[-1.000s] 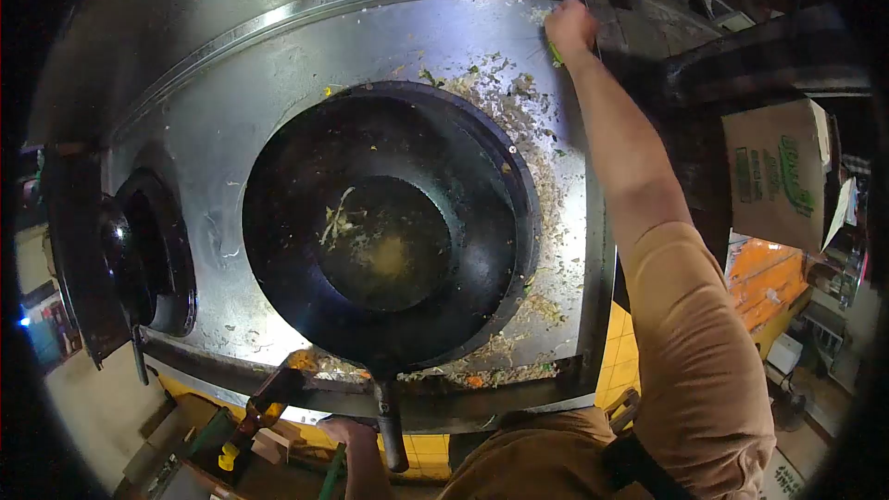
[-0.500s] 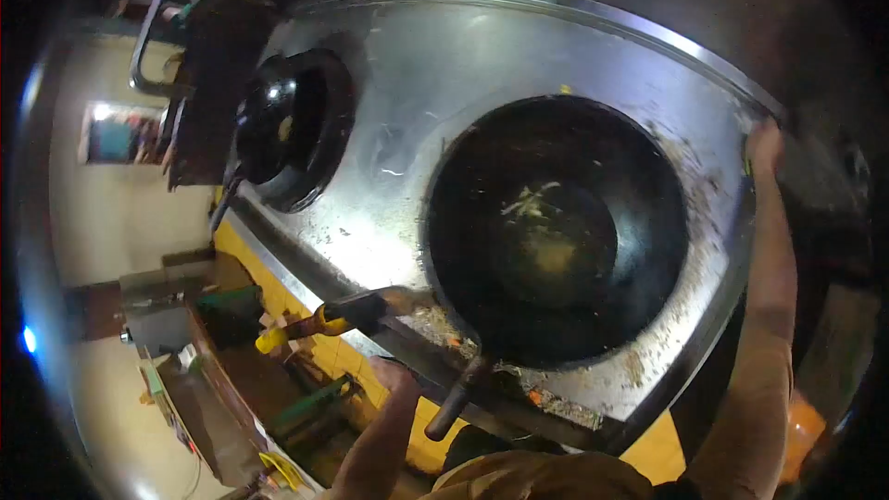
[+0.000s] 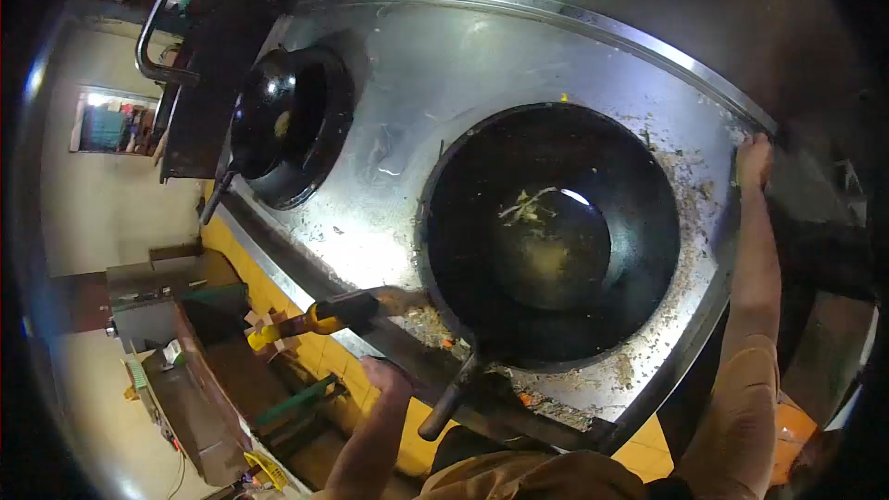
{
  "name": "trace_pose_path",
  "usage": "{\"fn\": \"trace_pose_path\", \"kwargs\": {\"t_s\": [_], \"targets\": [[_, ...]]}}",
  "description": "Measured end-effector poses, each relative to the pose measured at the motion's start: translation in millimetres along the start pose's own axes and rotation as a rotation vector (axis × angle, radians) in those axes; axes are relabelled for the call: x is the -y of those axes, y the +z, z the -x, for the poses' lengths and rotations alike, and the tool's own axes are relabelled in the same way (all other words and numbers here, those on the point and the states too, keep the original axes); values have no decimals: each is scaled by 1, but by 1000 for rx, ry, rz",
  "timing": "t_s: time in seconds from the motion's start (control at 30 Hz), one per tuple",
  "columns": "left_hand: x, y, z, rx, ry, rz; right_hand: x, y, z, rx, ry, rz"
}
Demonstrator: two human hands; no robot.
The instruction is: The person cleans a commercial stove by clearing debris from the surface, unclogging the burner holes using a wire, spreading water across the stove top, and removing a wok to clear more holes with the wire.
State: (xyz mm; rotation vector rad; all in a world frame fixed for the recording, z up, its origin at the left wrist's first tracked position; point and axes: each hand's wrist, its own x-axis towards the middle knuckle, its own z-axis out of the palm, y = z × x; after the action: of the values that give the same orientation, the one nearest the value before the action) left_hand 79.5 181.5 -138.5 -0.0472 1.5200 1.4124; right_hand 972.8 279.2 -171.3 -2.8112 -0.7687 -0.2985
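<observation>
My right hand [image 3: 755, 161] is at the far right corner of the steel stove top [image 3: 407, 83], its fingers closed. What they grip, if anything, is too small to make out. Brown food scraps [image 3: 690, 187] lie in a strip beside it, right of a large black wok [image 3: 532, 306]. Pale shreds and a little cloudy liquid sit in the wok's bottom. My left hand [image 3: 387, 376] is low at the stove's front edge, left of the wok's handle [image 3: 451, 398]; its fingers are mostly hidden. Nearby lies a long object with a yellow end and dark middle [image 3: 338, 312].
A second black wok [image 3: 269, 116] sits tilted at the left burner. A bent metal pipe [image 3: 143, 46] rises at the upper left. Dark shelving [image 3: 218, 343] stands left below, over yellow tiles [image 3: 310, 352]. More scraps [image 3: 551, 403] lie along the front edge. An orange object [image 3: 795, 431] is at lower right.
The view has shifted slightly. My right hand appears a little lower and closer along the stove's right side. My left hand stays near the front edge, and the woks have not moved.
</observation>
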Motion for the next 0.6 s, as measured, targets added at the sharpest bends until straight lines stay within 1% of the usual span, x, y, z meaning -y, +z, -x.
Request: {"fn": "trace_pose_path", "kwargs": {"t_s": [0.03, 0.1, 0.13, 0.17, 0.2, 0.23, 0.27, 0.3, 0.33, 0.43, 0.5, 0.53, 0.6], "targets": [[-1, 20, 12, 5, -17, 0, 1, -1, 3, -35, -51, 52], [-7, 40, 29, -336, 136, -426, -1, 13, -11, -57, 18, -34], [-4, 9, 9, -352, 295, -887, -3, 22, -15, -37, 12, -98], [-6, 13, 12, -270, 190, -683, -25, 60, -31, -16, -213, 117], [-8, 18, 15, -215, 77, -484, 18, 4, 3, -72, 28, -43], [-10, 16, 11, -243, 62, -474, 5, 10, 8, -51, 4, -8], [-9, 19, 6, -291, 71, -528, 21, -18, 22, -55, 18, 44], [-12, 18, 5, -342, 98, -553, 41, -51, 34, -28, 81, -94], [-12, 16, 5, -369, 105, -575, 45, -50, 28, -7, 148, -159], [-12, 19, 4, -388, 107, -616, 47, -44, 20, 38, 233, -136], [-9, 22, 1, -389, 106, -638, 41, -47, 30, 29, 158, -175], [-9, 23, 1, -394, 105, -634, 33, -40, 34, -45, 86, -188], [-8, 21, 2, -402, 109, -638, 37, -35, 20, -26, 116, -195]]}}
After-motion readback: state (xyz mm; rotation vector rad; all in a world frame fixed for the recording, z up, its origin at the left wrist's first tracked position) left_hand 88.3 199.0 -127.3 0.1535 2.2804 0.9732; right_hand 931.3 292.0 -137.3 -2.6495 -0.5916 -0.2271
